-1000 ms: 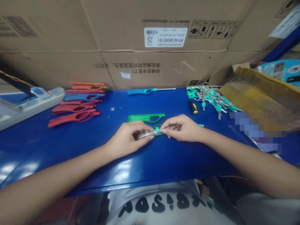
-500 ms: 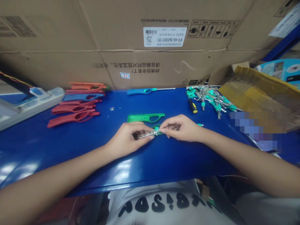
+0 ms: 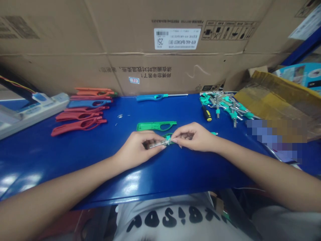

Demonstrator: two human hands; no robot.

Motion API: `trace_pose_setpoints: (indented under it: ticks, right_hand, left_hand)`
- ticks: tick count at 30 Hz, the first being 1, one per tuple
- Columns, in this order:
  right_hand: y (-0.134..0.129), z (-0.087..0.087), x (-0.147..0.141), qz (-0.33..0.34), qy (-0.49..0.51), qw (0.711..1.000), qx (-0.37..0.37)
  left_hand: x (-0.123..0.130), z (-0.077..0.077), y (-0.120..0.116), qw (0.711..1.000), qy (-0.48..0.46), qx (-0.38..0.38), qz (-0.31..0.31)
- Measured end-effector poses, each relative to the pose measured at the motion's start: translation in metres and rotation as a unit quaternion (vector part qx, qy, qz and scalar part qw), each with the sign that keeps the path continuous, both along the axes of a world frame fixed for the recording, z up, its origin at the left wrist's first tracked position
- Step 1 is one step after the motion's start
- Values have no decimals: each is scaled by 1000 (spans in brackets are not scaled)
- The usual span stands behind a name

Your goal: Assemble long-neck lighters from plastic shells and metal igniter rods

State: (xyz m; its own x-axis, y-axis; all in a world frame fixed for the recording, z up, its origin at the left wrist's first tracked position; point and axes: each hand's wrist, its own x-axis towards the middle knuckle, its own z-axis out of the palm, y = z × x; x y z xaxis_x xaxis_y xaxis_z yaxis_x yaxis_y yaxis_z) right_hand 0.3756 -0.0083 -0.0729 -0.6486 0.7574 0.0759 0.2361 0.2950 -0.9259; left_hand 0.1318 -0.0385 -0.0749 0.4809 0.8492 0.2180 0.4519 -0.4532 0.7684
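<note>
My left hand [image 3: 139,147] pinches a clear tube-like part [image 3: 156,144] between thumb and fingers. At its right end, my right hand [image 3: 192,137] has its fingertips closed on the small teal piece [image 3: 168,138] with thin wire. Part of a green shell shows behind the fingertips, mostly hidden. Just beyond both hands lies an open green lighter half-shell [image 3: 155,126], its hollow side up. A teal tip [image 3: 214,133] sticks out behind my right wrist.
Red, blue and orange shells [image 3: 79,125] lie at the left beside a power strip [image 3: 37,113]. A blue lighter [image 3: 150,97] rests by the cardboard [image 3: 140,40]. At the right are metal-and-teal parts [image 3: 227,103], a screwdriver [image 3: 207,113] and a tape-covered box [image 3: 278,100].
</note>
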Motion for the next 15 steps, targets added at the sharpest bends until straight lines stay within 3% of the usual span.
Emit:
trace_pose_setpoints:
  ticks: [15]
  right_hand:
    - [0,-1,-1,-4,0,1000,-6]
  left_hand:
    - [2,0,-1,1000,-5,-10,5]
